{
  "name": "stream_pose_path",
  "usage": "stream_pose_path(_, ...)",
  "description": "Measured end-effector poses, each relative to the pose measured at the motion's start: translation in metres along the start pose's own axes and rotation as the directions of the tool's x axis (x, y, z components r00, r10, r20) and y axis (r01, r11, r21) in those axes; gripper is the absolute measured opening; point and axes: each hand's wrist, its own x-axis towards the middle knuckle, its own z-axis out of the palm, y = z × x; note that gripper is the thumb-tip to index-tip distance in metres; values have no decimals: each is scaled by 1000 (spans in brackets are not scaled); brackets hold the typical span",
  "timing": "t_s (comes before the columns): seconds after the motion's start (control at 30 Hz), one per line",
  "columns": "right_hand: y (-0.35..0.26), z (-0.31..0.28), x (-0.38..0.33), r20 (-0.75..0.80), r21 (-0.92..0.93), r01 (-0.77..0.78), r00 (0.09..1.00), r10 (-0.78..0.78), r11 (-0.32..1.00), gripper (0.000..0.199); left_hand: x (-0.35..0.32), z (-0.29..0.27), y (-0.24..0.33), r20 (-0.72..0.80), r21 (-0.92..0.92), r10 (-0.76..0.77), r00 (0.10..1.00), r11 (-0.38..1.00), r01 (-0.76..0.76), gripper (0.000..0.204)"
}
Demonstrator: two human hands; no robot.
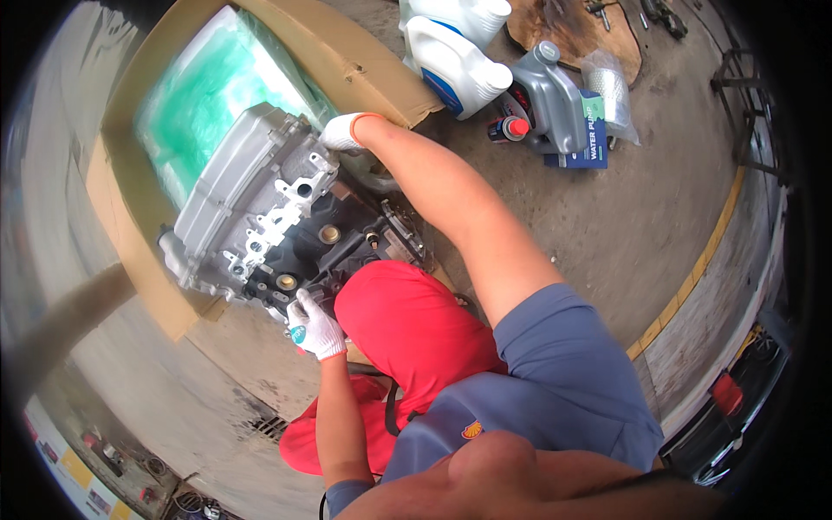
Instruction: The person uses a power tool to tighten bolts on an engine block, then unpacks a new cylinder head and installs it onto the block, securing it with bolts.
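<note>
A grey and black car engine (251, 199) lies tilted in front of me, partly against an open cardboard box. Its silver cover (234, 173) faces the box, and the row of bright metal ports faces me. My left hand (317, 328), in a white knit glove, is closed on the engine's near lower edge; some of its fingers are hidden. At the far right end of the cover, my right hand (344, 133), gloved alike, grips the engine's corner, its fingertips out of sight. My red-clad knee (407, 316) presses close to the engine's near side.
Green packing in clear plastic (208, 95) fills the cardboard box (364, 65). Right of it stand white jugs (455, 65), a grey bottle (555, 104), a red-capped can (509, 129), a blue-green carton (589, 143) and a plastic-wrapped part (610, 95). A floor grate (269, 426) lies lower left.
</note>
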Motion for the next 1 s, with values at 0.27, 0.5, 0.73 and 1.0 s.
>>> stream_pose_path(0.27,17,11,4,-40,-715,195,947,-318,671,30,-3,-6,13,3,41,38,999,998,-38,41)
stream_pose_path(0.5,33,9,-2,-213,-546,122,937,-278,829,47,5,-9,9,46,176,62,997,982,-70,41)
stream_pose_path(0.73,15,6,-31,-51,71,-164,985,167,984,45,5,-10,7,70,71,22,997,997,-27,43)
stream_pose_path(1.0,14,6,-50,130,545,-273,962,242,793,40,1,-9,8,81,53,60,995,997,-64,45)
